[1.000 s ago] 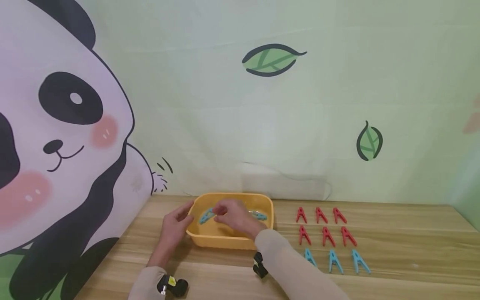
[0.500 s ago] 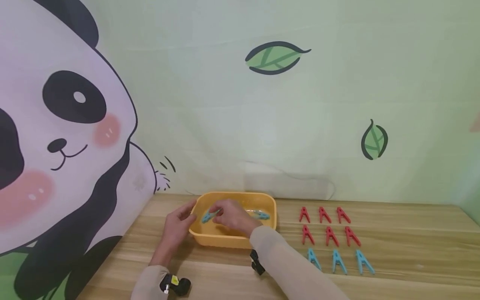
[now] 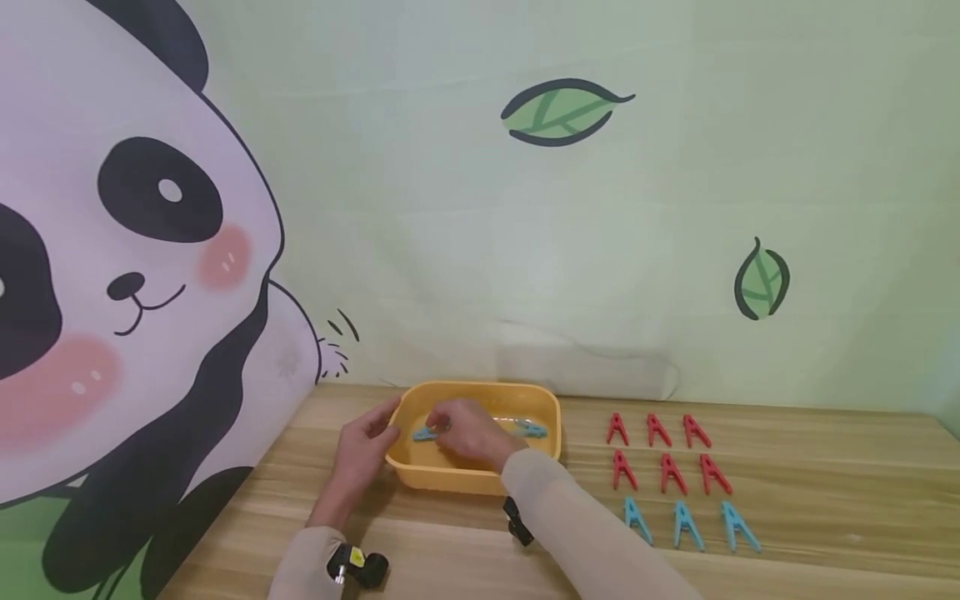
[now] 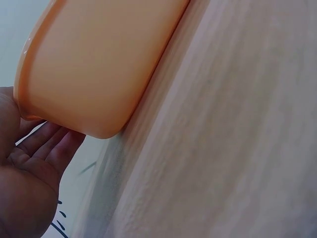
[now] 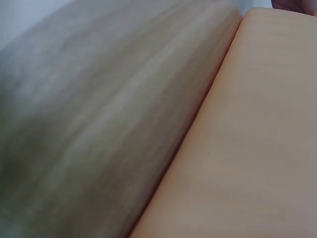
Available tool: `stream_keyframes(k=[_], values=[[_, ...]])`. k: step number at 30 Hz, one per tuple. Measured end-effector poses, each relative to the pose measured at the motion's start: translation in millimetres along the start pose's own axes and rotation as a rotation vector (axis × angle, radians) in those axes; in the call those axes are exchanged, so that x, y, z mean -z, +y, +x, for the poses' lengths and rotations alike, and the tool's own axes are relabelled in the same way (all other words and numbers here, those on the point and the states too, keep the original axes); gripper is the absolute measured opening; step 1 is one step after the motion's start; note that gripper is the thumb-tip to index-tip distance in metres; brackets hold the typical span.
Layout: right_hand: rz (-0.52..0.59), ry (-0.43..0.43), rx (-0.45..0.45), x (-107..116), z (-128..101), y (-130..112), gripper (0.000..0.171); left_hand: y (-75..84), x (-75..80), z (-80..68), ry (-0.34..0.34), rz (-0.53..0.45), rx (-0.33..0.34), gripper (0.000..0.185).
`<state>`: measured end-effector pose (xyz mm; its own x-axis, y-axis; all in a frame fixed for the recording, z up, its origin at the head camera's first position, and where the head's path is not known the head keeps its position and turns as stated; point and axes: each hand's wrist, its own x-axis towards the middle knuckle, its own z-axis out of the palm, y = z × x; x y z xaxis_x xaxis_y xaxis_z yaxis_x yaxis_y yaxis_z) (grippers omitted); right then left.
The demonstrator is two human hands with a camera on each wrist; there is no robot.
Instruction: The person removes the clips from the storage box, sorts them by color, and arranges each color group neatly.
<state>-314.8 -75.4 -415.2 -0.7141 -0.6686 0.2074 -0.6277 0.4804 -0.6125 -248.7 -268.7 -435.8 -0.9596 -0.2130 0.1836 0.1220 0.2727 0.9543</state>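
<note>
A yellow-orange plastic basin stands on the table with blue clothespins inside. My left hand holds its left end, thumb at the rim and fingers along the outer wall; the left wrist view shows this hand against the basin's side. Inside the basin, my right hand has its curled fingertips on the right end of a blue clothespin, and that end is hidden behind them. Another blue clothespin lies at the basin's right. Only the basin's outer wall fills the right wrist view's right half.
Right of the basin, red clothespins lie in two rows of three. Nearer me is a row of three blue clothespins. The wooden table meets a wall cloth printed with a panda and leaves.
The blue clothespin at my right fingertips has turned from slanted to nearly level. My left hand keeps its place on the basin. The whole head view has shifted slightly.
</note>
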Motion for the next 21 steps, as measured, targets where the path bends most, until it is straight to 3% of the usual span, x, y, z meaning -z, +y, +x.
stream_keyframes(k=[6,10,21], values=[[0.005,0.016,-0.079,1.3,-1.2,-0.9,0.021,-0.1,0.1,0.2,0.001,0.006,-0.002,0.047],[-0.055,0.049,-0.094,2.5,-2.9,-2.0,0.025,0.2,-0.3,0.8,0.008,0.017,0.001,0.047],[-0.127,0.009,-0.099,1.1,-3.7,-1.1,0.022,1.8,-1.1,0.0,0.017,0.022,-0.013,0.047]])
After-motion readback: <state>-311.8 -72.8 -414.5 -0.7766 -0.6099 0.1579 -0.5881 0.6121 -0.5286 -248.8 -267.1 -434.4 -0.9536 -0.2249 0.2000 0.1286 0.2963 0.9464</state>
